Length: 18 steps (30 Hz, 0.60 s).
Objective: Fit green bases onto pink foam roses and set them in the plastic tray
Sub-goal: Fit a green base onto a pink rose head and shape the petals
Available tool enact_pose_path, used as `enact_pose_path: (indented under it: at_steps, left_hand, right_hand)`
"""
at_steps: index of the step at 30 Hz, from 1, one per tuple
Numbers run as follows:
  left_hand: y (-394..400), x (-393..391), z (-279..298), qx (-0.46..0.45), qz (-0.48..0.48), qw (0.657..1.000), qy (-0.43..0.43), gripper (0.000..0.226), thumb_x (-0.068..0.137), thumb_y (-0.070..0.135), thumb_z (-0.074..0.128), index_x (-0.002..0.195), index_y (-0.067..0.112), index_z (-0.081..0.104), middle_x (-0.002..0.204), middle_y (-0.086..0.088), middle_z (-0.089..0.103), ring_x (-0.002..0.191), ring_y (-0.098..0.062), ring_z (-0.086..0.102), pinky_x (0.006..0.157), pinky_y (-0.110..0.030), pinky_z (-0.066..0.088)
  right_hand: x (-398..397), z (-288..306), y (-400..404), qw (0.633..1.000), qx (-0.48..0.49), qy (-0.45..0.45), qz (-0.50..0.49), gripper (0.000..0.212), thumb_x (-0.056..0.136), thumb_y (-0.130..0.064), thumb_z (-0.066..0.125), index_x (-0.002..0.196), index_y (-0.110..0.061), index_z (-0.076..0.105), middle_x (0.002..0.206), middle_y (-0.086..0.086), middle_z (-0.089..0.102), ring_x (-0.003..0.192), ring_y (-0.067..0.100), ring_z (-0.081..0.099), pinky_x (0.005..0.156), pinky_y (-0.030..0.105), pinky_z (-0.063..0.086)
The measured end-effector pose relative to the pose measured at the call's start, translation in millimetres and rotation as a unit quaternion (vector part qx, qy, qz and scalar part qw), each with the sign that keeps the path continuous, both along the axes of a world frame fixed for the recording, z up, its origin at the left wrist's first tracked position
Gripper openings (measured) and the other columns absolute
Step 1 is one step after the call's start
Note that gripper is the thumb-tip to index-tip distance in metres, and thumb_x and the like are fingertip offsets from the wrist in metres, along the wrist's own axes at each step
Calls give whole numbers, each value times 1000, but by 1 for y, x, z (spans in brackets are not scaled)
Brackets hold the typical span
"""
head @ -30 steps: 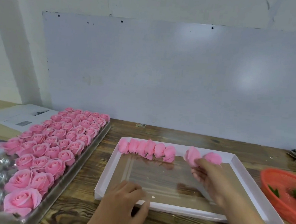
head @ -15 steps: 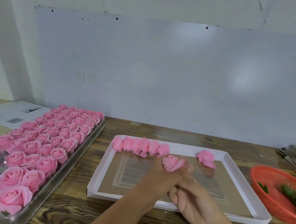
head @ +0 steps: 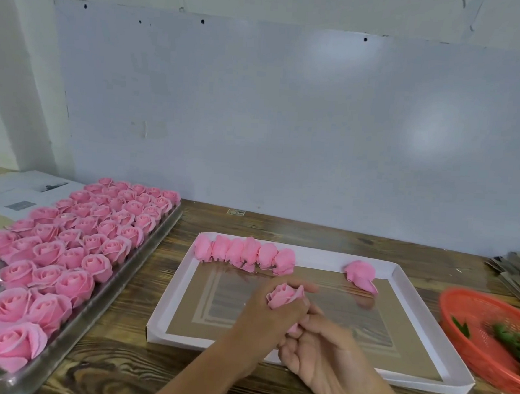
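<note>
Pink rose in hand: the left hand (head: pixel 270 316) grips one foam rose (head: pixel 284 295), bloom up, above the white box lid (head: pixel 401 276).
Right hand (head: pixel 323 352): fingers curled under the rose's bottom, touching it; whether they pinch a green base I cannot tell.
Done: the plastic tray (head: pixel 143 259) at left looks nearly full of upright roses; clear cups at its near end appear unfilled.
Left: a row of six roses (head: pixel 245 254) lying in the lid, plus one loose rose (head: pixel 361 274).
Bases: green pieces (head: pixel 516 342) wait in the orange basket (head: pixel 464 343).
</note>
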<state>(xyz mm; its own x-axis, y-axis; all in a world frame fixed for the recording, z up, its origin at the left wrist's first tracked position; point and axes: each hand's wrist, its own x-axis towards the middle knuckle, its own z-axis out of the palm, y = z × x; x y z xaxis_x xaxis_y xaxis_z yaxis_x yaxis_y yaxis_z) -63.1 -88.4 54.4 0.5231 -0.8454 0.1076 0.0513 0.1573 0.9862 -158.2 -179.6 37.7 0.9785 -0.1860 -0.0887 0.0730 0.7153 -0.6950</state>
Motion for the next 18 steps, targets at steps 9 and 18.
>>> enact_pose_path:
  at_steps: [9,18]
  left_hand:
    - [3,1,-8,-19,-75,996,48,74,57,37,93,125,31,66,99,8,68,90,-9,64,77,-26,54]
    - [9,4,0,22,-132,988,-82,45,68,31,86,111,31,72,100,12,73,101,-7,69,83,-27,56]
  right_hand:
    - [-5,3,-3,998,64,-5,8,70,54,-4,84,119,6,62,110,23,60,72,28,64,60,35,58]
    - [-8,6,0,999,43,27,5,54,38,-6,92,90,-3,76,99,20,67,76,32,69,57,39,54]
